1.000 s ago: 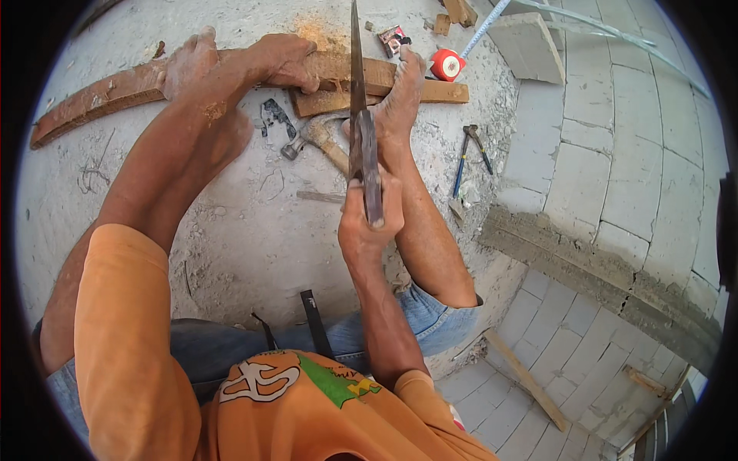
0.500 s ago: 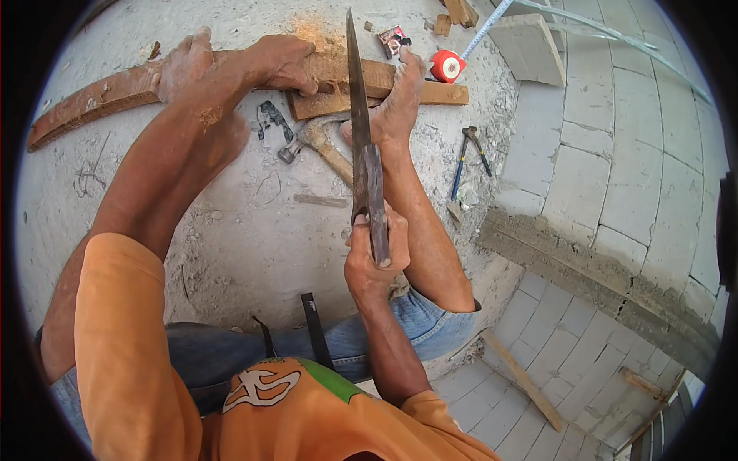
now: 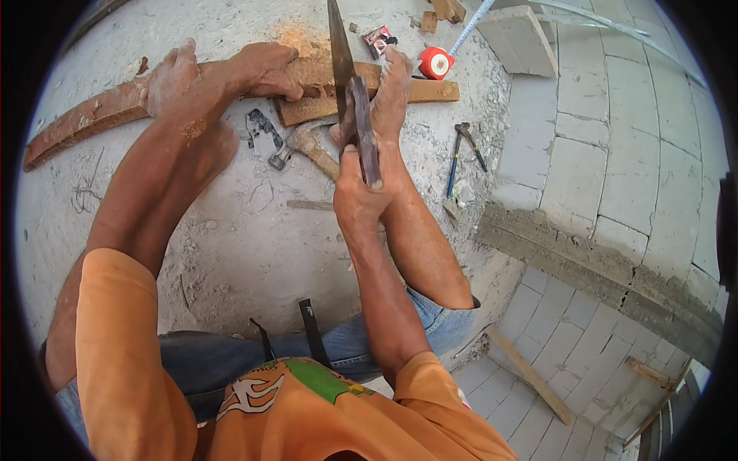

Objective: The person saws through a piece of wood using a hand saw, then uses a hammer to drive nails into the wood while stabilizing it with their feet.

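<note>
A long wooden board (image 3: pixel 100 114) lies across the far part of the dusty floor, its right part resting over a shorter wood block (image 3: pixel 433 91). My left hand (image 3: pixel 269 71) is closed over the board, just left of the blade. With my right hand (image 3: pixel 360 184) I grip the dark handle of a handsaw (image 3: pixel 340 54), whose blade stands across the board and points away from me. My bare feet, left foot (image 3: pixel 173 77) and right foot (image 3: pixel 392 96), press on the wood on either side. Orange sawdust (image 3: pixel 301 34) is spread beyond the cut.
A claw hammer (image 3: pixel 311 150) lies just this side of the wood. Pincers (image 3: pixel 461 157) with blue grips lie to the right. A red tape measure (image 3: pixel 436 63) sits beyond my right foot with its tape drawn out. A grey block wall (image 3: pixel 580 165) rises at right.
My right hand has pushed the saw away from me, and its handle is now close to the board. The left hand still holds the board.
</note>
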A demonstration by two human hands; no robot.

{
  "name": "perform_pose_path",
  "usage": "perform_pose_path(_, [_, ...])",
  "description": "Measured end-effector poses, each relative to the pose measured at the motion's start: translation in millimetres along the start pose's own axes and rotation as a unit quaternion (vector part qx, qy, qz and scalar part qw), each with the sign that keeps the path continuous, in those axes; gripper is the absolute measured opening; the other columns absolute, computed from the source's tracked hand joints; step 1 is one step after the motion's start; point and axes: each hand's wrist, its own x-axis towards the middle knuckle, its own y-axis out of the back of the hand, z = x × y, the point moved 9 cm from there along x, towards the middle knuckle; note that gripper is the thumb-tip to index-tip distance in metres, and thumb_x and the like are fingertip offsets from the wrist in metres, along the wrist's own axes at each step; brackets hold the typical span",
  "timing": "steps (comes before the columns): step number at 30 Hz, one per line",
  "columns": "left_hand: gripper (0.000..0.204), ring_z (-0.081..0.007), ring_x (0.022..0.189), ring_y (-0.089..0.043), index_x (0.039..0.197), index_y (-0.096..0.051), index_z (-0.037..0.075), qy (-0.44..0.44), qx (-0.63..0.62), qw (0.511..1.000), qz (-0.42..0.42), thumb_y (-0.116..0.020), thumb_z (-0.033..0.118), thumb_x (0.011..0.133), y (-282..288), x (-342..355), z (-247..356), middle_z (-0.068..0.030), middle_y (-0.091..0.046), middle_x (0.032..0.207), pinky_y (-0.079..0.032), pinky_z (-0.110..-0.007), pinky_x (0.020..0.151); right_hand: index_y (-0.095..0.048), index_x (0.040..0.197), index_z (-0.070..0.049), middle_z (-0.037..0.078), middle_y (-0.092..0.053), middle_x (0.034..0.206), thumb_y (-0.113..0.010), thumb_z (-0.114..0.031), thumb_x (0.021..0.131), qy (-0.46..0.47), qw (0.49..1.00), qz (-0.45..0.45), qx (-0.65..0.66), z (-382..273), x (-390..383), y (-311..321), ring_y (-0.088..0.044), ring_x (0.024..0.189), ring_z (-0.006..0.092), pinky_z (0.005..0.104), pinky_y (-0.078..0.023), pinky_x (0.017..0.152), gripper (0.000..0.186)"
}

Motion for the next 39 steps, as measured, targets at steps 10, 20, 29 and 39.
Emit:
perform_pose_path(10, [0.063, -0.0427, 0.092, -0.069, 0.109, -0.064, -0.001, -0.039, -0.035, 0.998, -0.018, -0.077, 0.04, 0.063, -0.5, 5.7, 9.8, -0.0261, -0.07, 0.093, -0.054, -0.048, 0.081, -0.039, 0.139, 0.004, 0.023, -0.047, 0.121, -0.073, -0.004, 0.055, 0.255, 0.951, -0.07, -0.162, -22.2, 82.2, -28.8, -0.048, 0.114, 0.0398, 0.045, -0.04, 0.102, 0.09])
perform_pose_path(20, [0.064, -0.0387, 0.093, -0.07, 0.108, -0.067, -0.002, -0.065, -0.041, 0.997, 0.009, -0.077, 0.04, 0.061, -12.0, 14.2, 19.4, -0.0243, -0.071, 0.093, -0.054, -0.046, 0.082, -0.059, 0.107, 0.002, 0.009, -0.054, 0.072, -0.058, 0.009, 0.08, 0.098, 0.993, 0.026, -0.056, -34.2, 19.0, -3.0, -0.058, 0.066, 0.0245, 0.0264, -0.048, 0.066, 0.028])
perform_pose_path(29, [0.061, -0.0383, 0.088, -0.069, 0.107, -0.067, -0.002, -0.05, -0.031, 0.998, 0.036, -0.075, 0.04, 0.062, -16.1, 12.7, 5.7, -0.024, -0.071, 0.092, -0.054, -0.047, 0.081, -0.06, 0.112, 0.005, 0.009, -0.057, 0.076, -0.063, 0.008, 0.081, 0.092, 0.994, 0.04, -0.036, -40.1, -21.6, 19.5, -0.057, 0.061, 0.0166, 0.0278, -0.048, 0.06, 0.031])
perform_pose_path(39, [0.067, -0.0384, 0.09, -0.068, 0.113, -0.066, 0.0, -0.032, -0.059, 0.998, -0.019, -0.077, 0.04, 0.061, 1.7, 3.1, 12.6, -0.0237, -0.071, 0.096, -0.053, -0.045, 0.08, -0.065, 0.109, 0.007, 0.011, -0.066, 0.088, -0.068, -0.001, 0.089, 0.108, 0.985, 0.099, -0.091, -133.7, -51.4, 142.0, -0.063, 0.068, 0.0159, 0.0312, -0.051, 0.065, 0.022])
